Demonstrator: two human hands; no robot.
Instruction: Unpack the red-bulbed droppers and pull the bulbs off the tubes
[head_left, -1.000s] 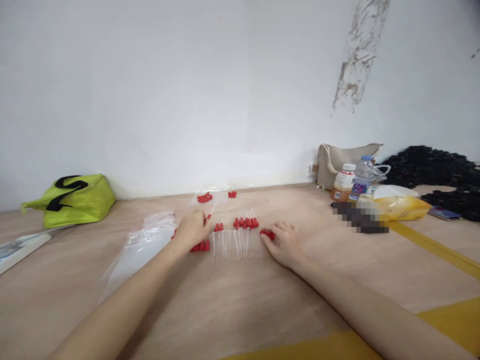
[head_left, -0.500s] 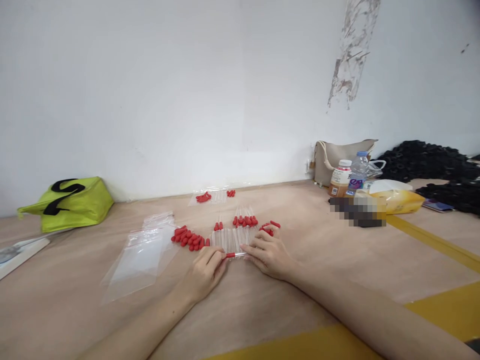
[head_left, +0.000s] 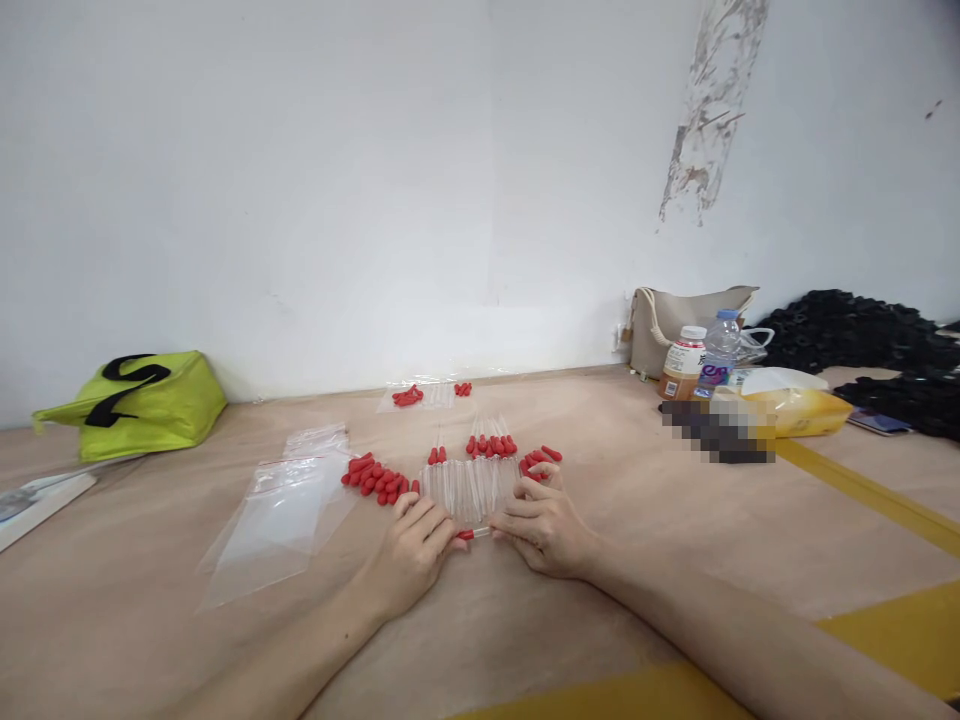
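My left hand [head_left: 420,548] is closed on a red rubber bulb [head_left: 466,535]. My right hand [head_left: 553,532] pinches a clear dropper tube [head_left: 482,532], whose near end meets the bulb; how deep it sits inside I cannot tell. Just beyond both hands lies a row of bare clear tubes [head_left: 469,490]. Loose red bulbs are heaped to its left [head_left: 379,480], and a few more bulbs [head_left: 538,460] lie by my right fingers. Behind the row, several droppers with red bulbs [head_left: 491,444] lie with their tips pointing away.
Clear zip bags [head_left: 274,510] lie at the left. A bag with red-bulbed droppers [head_left: 420,395] is near the wall. A lime-green bag [head_left: 154,405] stands far left. Bottles [head_left: 682,362], a tissue pack [head_left: 802,405] and a black heap [head_left: 847,330] are at the right.
Both hands have drawn slightly toward me with the bulb and tube, away from the row of tubes. The view has shifted a little.
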